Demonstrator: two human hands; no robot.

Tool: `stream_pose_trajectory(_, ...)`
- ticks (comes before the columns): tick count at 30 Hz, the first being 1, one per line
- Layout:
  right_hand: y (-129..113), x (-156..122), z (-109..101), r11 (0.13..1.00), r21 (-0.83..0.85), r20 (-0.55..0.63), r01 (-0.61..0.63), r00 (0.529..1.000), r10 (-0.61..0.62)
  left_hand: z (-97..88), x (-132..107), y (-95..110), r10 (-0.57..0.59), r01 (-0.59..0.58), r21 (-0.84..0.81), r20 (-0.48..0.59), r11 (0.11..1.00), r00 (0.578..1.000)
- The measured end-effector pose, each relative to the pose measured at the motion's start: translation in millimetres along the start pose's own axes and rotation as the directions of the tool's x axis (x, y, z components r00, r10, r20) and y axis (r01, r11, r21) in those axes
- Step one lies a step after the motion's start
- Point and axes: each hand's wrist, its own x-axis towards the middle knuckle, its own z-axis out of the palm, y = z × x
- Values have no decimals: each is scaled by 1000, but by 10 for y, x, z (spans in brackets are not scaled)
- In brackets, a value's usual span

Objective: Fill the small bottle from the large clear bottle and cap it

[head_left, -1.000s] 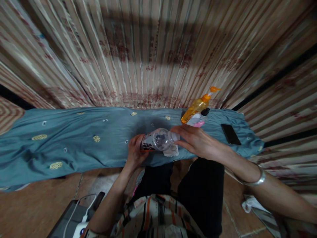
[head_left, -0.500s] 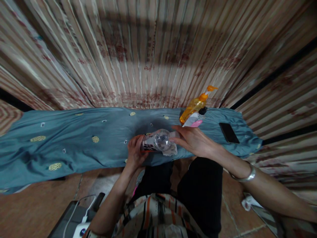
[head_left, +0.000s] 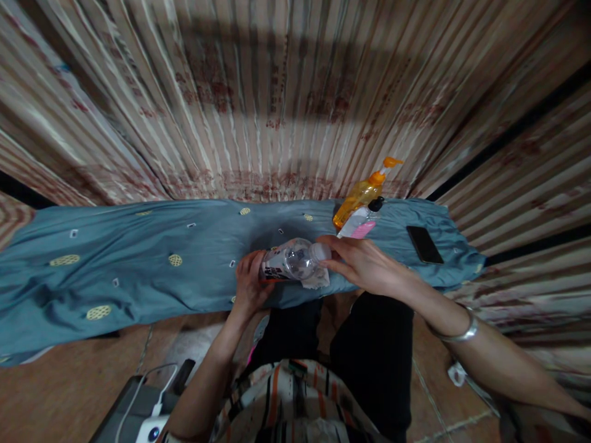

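Note:
A clear plastic bottle (head_left: 293, 261) with a dark and white label lies on its side over the near edge of a blue-grey cloth (head_left: 138, 258). My left hand (head_left: 249, 284) is closed round its base end. My right hand (head_left: 362, 264) pinches the white cap end of the bottle, with a crumpled white tissue (head_left: 316, 282) pressed just under its fingers. A silver bangle (head_left: 455, 332) sits on my right wrist.
An orange pump bottle (head_left: 362, 194) and a white bottle with a pink label (head_left: 359, 224) lie behind my right hand. A black phone (head_left: 425, 244) rests on the cloth at the right. A striped curtain hangs behind. A grey device with white cable (head_left: 143, 409) sits on the floor.
My right hand has slid slightly left along the bottle's cap end, and the view has shifted a little. The bottle stays in my left hand.

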Motion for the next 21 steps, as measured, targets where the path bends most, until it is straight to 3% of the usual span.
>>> stream_pose_trajectory(7,-35,25,50,994,90,-38,-63,997,67,-2,19,1,-16,16,-4,16,1000,1000)
stream_pose_trajectory(11,139,52,155,969,223,-104,-103,986,128,-17,32,18,-40,40,-16,3,999,999)
stream_pose_trajectory(13,277,69,338,950,275,-147,-147,970,193,-23,39,24,-62,61,-17,-12,998,998)
stream_pose_trajectory(16,401,91,801,925,288,-210,-247,926,313,-25,53,30,-105,104,-23,-33,994,994)
stream_pose_trajectory(21,271,149,1603,911,285,-247,-298,896,370,-19,79,54,-143,143,-15,-13,990,990)
